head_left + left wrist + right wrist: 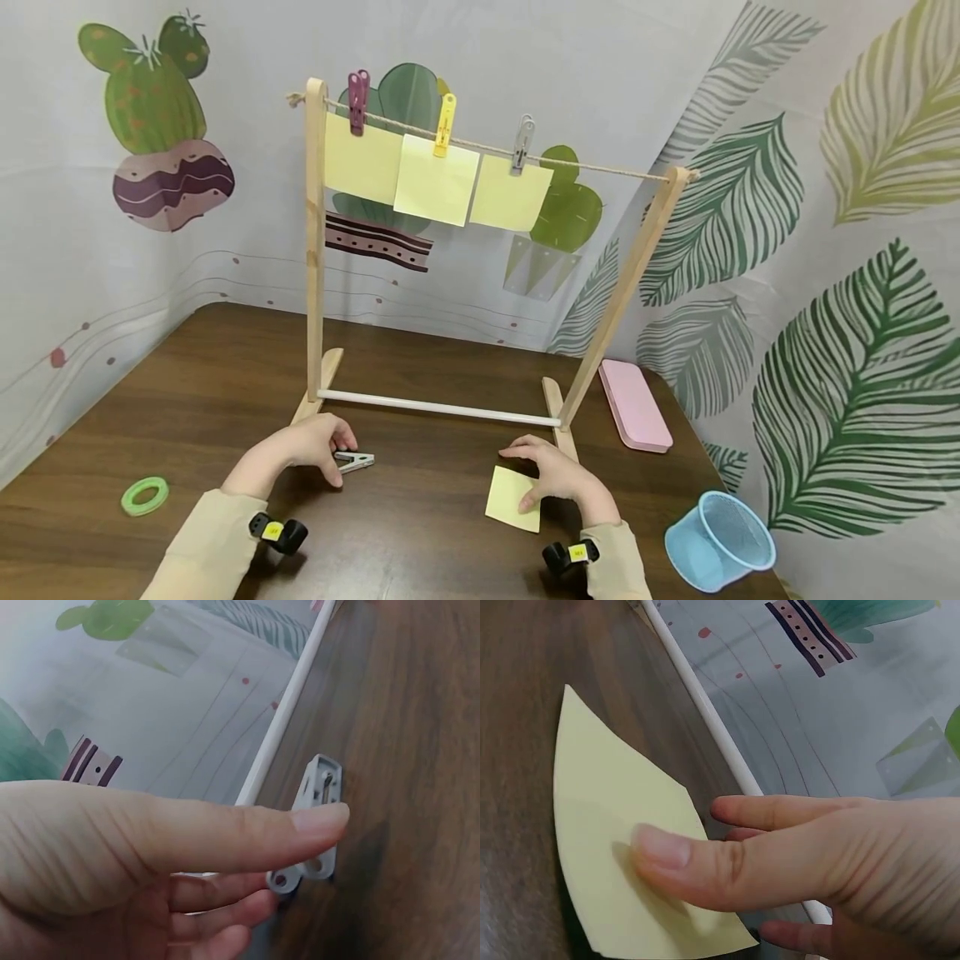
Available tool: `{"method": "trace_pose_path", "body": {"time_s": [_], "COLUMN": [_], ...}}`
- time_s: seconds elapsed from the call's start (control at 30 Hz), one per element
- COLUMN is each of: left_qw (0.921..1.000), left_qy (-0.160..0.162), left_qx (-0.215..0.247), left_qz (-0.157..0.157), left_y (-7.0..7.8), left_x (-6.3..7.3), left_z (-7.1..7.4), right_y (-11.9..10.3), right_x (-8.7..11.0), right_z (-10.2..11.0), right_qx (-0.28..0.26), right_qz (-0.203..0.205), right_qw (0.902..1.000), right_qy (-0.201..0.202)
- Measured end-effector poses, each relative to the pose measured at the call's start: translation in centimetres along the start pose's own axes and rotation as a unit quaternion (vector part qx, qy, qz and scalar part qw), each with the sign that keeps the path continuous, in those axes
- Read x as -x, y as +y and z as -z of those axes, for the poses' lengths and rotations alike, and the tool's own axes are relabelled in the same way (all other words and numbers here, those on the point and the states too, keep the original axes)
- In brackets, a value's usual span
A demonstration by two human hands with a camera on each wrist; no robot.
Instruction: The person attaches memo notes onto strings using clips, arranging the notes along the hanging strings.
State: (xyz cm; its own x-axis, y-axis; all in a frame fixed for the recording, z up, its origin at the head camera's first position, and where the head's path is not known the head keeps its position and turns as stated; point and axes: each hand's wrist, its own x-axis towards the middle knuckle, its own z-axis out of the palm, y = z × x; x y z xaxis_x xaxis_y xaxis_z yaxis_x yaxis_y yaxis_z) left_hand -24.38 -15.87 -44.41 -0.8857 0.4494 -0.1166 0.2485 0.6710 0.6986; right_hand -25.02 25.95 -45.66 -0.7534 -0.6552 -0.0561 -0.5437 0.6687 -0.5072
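My left hand pinches a grey-white clothespin by its handle end, low over the table. In the left wrist view the thumb crosses in front of the clothespin, with the other fingers curled behind. At the right, my right hand holds a yellow sticky note by its right side. The right wrist view shows the thumb on the face of the sticky note, which bows slightly; what the fingers touch behind it is partly hidden.
A wooden rack stands behind the hands. Along its rope, purple, yellow and grey clothespins hold yellow notes. A green ring lies left; a pink case and blue mesh cup are right.
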Motion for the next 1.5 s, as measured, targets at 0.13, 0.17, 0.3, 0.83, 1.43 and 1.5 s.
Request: {"method": "trace_pose_path", "body": {"time_s": [0.13,0.17,0.3,0.83,1.43,1.5], "left_qw": [0.9994,0.9992,0.9984,0.9990,0.9966,0.9960], "left_qy": [0.007,0.009,0.012,0.020,-0.006,-0.007], "left_qx": [-0.034,-0.037,-0.047,-0.035,0.058,0.057], "left_qz": [0.007,0.014,0.028,0.020,-0.058,-0.069], "left_y": [0.19,0.22,0.29,0.18,-0.11,-0.05], "left_x": [-0.18,-0.22,-0.26,-0.26,-0.57,-0.59], "left_z": [-0.43,-0.53,-0.73,-0.49,-0.22,-0.11], "right_y": [0.06,0.05,0.11,-0.12,0.10,0.18], "right_x": [-0.06,-0.11,-0.34,-0.48,-0.47,-0.54], "right_z": [-0.24,-0.29,-0.41,-0.45,-0.62,-0.66], "right_qx": [0.020,0.020,0.014,-0.028,-0.099,-0.099], "right_qz": [0.003,0.006,0.014,-0.013,-0.051,-0.053], "right_qw": [0.9997,0.9996,0.9994,0.9987,0.9935,0.9934], "right_qy": [0.012,0.016,0.028,0.041,0.026,0.024]}}
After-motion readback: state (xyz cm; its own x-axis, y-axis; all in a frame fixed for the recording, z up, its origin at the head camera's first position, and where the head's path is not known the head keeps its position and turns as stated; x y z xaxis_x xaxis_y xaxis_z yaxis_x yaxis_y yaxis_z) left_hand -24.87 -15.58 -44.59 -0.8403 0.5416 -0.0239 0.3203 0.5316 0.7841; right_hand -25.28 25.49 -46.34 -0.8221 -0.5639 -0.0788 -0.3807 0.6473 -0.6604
